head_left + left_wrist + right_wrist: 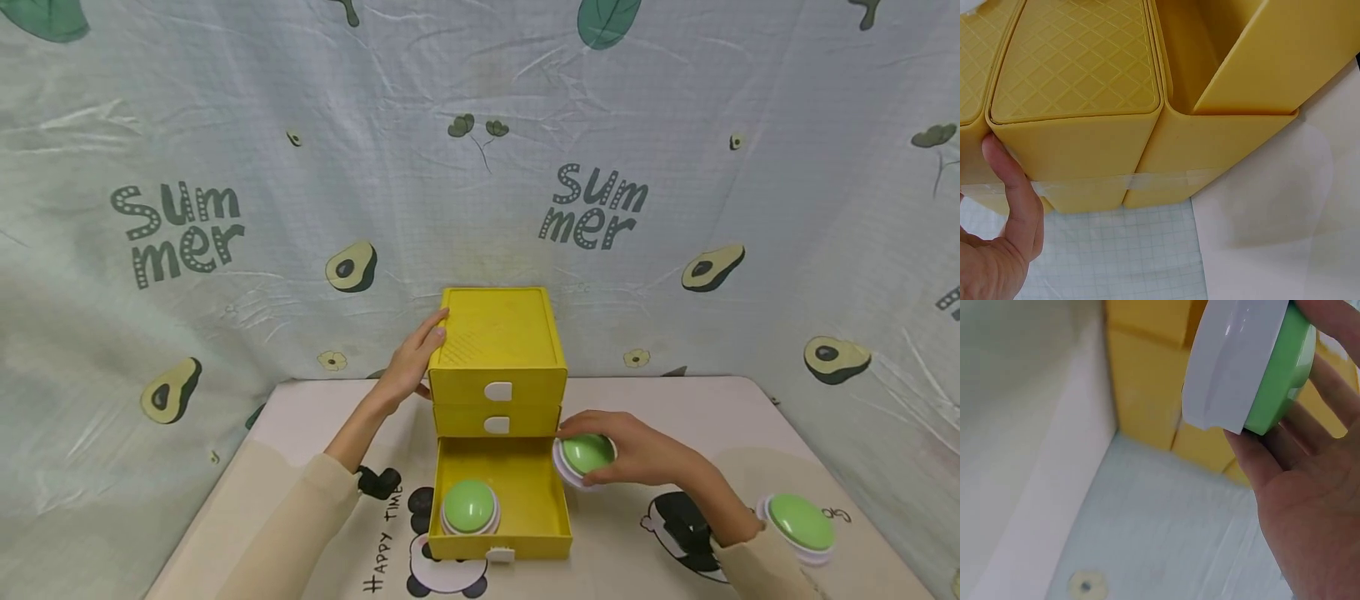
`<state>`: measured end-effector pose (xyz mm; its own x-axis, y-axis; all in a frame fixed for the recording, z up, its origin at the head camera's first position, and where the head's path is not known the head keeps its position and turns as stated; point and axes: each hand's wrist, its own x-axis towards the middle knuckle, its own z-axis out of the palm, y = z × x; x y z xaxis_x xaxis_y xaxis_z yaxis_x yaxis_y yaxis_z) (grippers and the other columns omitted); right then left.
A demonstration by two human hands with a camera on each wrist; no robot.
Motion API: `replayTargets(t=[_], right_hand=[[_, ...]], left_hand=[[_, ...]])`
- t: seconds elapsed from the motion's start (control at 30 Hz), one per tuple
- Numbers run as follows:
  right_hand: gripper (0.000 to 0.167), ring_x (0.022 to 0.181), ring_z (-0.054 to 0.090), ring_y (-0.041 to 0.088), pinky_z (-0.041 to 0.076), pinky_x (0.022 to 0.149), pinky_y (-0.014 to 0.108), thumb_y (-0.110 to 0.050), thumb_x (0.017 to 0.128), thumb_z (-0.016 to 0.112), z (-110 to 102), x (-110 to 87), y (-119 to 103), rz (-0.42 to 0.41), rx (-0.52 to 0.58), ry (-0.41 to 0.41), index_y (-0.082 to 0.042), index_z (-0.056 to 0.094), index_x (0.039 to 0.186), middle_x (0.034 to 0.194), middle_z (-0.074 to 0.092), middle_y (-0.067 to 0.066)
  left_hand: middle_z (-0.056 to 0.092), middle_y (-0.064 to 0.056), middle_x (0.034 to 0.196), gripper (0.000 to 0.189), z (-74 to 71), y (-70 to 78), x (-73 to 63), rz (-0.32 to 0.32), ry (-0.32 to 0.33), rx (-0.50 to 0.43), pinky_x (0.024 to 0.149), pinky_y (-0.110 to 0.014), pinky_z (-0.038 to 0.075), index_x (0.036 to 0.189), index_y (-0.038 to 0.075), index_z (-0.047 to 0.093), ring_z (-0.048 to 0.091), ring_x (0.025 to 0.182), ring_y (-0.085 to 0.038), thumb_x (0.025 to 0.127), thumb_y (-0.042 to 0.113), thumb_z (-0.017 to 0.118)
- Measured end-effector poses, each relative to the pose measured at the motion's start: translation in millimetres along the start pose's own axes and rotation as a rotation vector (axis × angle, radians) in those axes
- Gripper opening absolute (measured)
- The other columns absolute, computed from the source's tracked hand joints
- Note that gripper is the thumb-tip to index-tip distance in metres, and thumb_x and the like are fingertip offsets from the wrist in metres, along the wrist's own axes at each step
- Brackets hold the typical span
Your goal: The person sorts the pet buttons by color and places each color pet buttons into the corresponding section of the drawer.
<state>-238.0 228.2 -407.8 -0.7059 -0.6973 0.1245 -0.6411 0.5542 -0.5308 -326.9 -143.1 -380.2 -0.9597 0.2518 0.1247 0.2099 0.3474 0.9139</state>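
A yellow drawer cabinet (498, 333) stands against the back of the table, its bottom drawer (528, 479) pulled out. My left hand (405, 367) rests on the cabinet's left side, the thumb extended along the wall in the left wrist view. Between the thumb and fingers of my right hand (641, 450) is a round green push button (587, 454) with a white base, held tilted just right of the open drawer. Another green push button (469, 507) sits in the drawer's front left part. Beyond my right forearm, a third green push button (801, 523) lies on the table.
Two upper drawers with white handles (498, 391) are closed above the open one. A printed cloth (420, 208) hangs behind and beside the table (315, 425). The tabletop carries panda drawings. Clear tape (1085, 186) runs across the cabinet's side.
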Motion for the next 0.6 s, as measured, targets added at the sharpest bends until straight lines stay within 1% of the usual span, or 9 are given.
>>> replayTargets(t=[0.07, 0.13, 0.27, 0.33, 0.43, 0.6], right_hand=[[0.056, 0.121, 0.061, 0.019, 0.056, 0.101, 0.033, -0.030, 0.083, 0.087, 2.9, 9.0, -7.9, -0.001, -0.008, -0.014, -0.025, 0.067, 0.135, 0.139, 0.065, -0.003], [0.054, 0.119, 0.061, 0.019, 0.057, 0.102, 0.035, -0.029, 0.083, 0.087, 4.7, 14.5, -15.0, 0.010, -0.038, -0.036, -0.025, 0.068, 0.133, 0.137, 0.066, -0.003], [0.053, 0.117, 0.062, 0.020, 0.058, 0.100, 0.038, -0.027, 0.082, 0.088, 4.4, 16.8, -24.8, 0.027, -0.118, -0.064, -0.022, 0.070, 0.131, 0.135, 0.067, -0.001], [0.053, 0.117, 0.062, 0.020, 0.058, 0.099, 0.038, -0.027, 0.082, 0.088, 3.9, 16.2, -26.1, 0.021, -0.140, -0.064, -0.021, 0.070, 0.131, 0.135, 0.067, 0.000], [0.053, 0.117, 0.062, 0.019, 0.057, 0.099, 0.036, -0.027, 0.083, 0.088, 4.4, 15.7, -26.0, -0.003, -0.124, -0.052, -0.021, 0.070, 0.132, 0.135, 0.067, -0.001], [0.051, 0.116, 0.062, 0.016, 0.056, 0.099, 0.032, -0.029, 0.085, 0.086, 10.3, 17.6, -25.4, -0.077, -0.083, -0.050, -0.023, 0.069, 0.132, 0.135, 0.067, -0.003]], left_hand=[[0.033, -0.011, 0.166, 0.057, 0.2, 0.2, -0.7, 0.007, 0.005, 0.001, 0.056, -0.047, 0.063, 0.162, 0.043, 0.029, 0.061, 0.117, -0.044, 0.108, 0.060, 0.036], [0.035, -0.012, 0.165, 0.057, 0.6, 0.4, -1.5, 0.009, 0.002, 0.002, 0.057, -0.047, 0.063, 0.162, 0.042, 0.029, 0.061, 0.115, -0.043, 0.108, 0.059, 0.036], [0.034, -0.013, 0.166, 0.058, 0.4, 0.5, -2.0, 0.007, -0.006, 0.006, 0.057, -0.048, 0.063, 0.163, 0.041, 0.028, 0.062, 0.114, -0.042, 0.108, 0.059, 0.036], [0.033, -0.012, 0.167, 0.058, 0.0, 0.7, -2.1, 0.007, -0.002, 0.006, 0.057, -0.048, 0.063, 0.162, 0.041, 0.028, 0.061, 0.115, -0.043, 0.108, 0.059, 0.036], [0.032, -0.011, 0.167, 0.057, -0.6, 1.0, -1.5, 0.013, 0.010, 0.005, 0.056, -0.048, 0.063, 0.162, 0.042, 0.029, 0.060, 0.118, -0.045, 0.108, 0.059, 0.036], [0.032, -0.011, 0.168, 0.057, -0.3, 0.2, -1.0, 0.010, 0.002, 0.004, 0.057, -0.048, 0.063, 0.162, 0.042, 0.028, 0.060, 0.119, -0.045, 0.108, 0.058, 0.036]])
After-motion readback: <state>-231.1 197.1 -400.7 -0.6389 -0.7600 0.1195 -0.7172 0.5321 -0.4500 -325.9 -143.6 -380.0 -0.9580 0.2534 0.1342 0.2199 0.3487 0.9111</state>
